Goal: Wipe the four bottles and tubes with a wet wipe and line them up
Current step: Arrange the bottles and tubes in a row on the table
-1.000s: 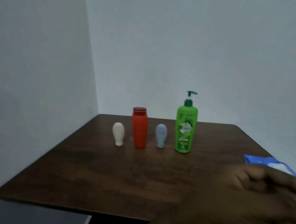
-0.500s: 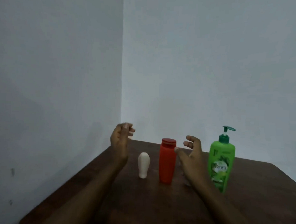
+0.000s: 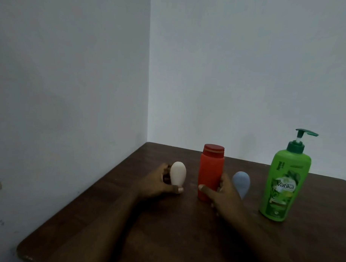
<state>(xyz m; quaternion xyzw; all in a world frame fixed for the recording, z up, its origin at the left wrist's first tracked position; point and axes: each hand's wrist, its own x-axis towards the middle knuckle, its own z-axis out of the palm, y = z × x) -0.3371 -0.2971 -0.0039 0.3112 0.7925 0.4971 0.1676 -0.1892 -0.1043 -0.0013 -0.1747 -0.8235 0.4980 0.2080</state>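
Four containers stand in a row on the dark wooden table (image 3: 164, 238). At the left is a small cream tube (image 3: 178, 173), cap down, with my left hand (image 3: 156, 183) wrapped around its lower part. My right hand (image 3: 223, 191) grips the lower half of the red bottle (image 3: 211, 169) beside it. Behind my right hand a small blue-grey tube (image 3: 242, 181) stands cap down, partly hidden. The tall green pump bottle (image 3: 284, 181) stands at the right, untouched. No wet wipe is in view.
The table sits in a corner, with white walls (image 3: 71, 88) close along its left and far edges. Its rounded front-left corner (image 3: 24, 251) is near the bottom of the view.
Both hands came down from a raised, open pose. The left closed on the cream tube, the right on the red bottle. The blue wipes pack seen earlier is out of view.
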